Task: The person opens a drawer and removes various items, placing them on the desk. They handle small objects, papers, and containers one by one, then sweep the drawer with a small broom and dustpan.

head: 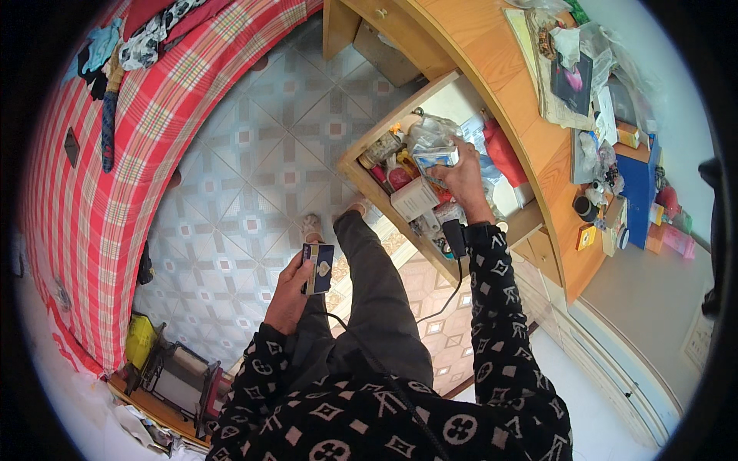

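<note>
My left hand (287,302) holds a small flat dark blue box (324,269) with a pale emblem, out over the floor tiles. My right hand (467,178) reaches into an open wooden drawer (375,203), its fingers around a blue and white box (428,158). Just below that box lies a white carton (414,199) bearing print. A crumpled clear plastic bag (433,130) sits beyond the fingers, and a jar (383,147) stands in the drawer's corner. Red fabric or plastic (503,147) lies on the drawer's inner side. What is under the blue and white box is hidden.
The wooden desk (496,40) above the drawer carries books (553,86), bags and small boxes. A bed with a red checked cover (155,98) runs along the left. A black cable (447,302) hangs from the device at my right wrist. A folded black frame (181,371) stands lower left.
</note>
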